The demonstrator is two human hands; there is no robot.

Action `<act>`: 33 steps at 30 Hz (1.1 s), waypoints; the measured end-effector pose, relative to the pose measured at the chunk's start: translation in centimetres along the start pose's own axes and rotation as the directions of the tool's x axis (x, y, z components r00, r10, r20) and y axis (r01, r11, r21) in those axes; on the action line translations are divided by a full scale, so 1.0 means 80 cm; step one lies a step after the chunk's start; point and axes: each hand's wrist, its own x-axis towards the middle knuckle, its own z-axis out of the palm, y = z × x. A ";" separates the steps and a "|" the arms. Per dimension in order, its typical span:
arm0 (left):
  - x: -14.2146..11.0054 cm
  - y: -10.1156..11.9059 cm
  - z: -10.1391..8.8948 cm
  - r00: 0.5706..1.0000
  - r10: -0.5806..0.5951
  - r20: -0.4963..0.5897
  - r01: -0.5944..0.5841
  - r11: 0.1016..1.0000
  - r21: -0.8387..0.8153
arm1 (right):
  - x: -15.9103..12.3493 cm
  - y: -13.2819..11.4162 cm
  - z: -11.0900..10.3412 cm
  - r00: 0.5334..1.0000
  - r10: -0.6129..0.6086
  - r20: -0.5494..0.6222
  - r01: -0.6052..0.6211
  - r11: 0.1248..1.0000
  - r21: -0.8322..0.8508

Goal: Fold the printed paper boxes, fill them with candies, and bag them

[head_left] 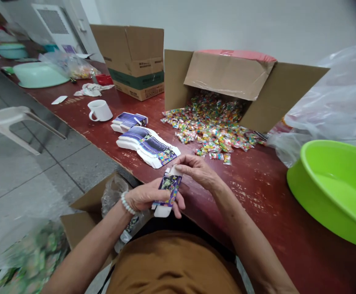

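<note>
My left hand (pixel 149 196) is wrapped round a small purple printed carton (pixel 169 185), its thumb across the front. White end flaps stick out at the carton's top and bottom. At the upper end, my right hand (pixel 198 169) pinches the white top flap between thumb and fingers. Just beyond my hands lies a stack of flattened purple cartons (pixel 148 145), with a second stack (pixel 129 121) behind it. Small clear-wrapped colourful candies (pixel 214 136) spill onto the red table from a cardboard box lying open on its side (pixel 229 73).
A green basin (pixel 315 192) stands at the right, beside clear plastic sheeting (pixel 334 102). Farther left are a white mug (pixel 100 110), a tall cardboard box (pixel 135 61) and a pale basin (pixel 39 75). Below the table edge sits an open carton (pixel 86 222); a white stool (pixel 9 116) stands left.
</note>
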 end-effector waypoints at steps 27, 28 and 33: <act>0.017 -0.025 0.044 0.531 0.430 -0.730 -0.345 0.897 0.278 | -0.030 0.032 0.032 0.904 0.039 -0.425 -0.074 0.995 -0.064; 0.017 -0.025 0.047 0.513 0.443 -0.735 -0.330 0.892 0.308 | -0.031 0.034 0.035 0.900 0.027 -0.435 -0.052 0.998 -0.046; 0.015 -0.027 0.039 0.543 0.419 -0.728 -0.260 0.908 0.329 | -0.033 0.042 0.036 0.912 -0.032 -0.409 0.016 0.999 -0.043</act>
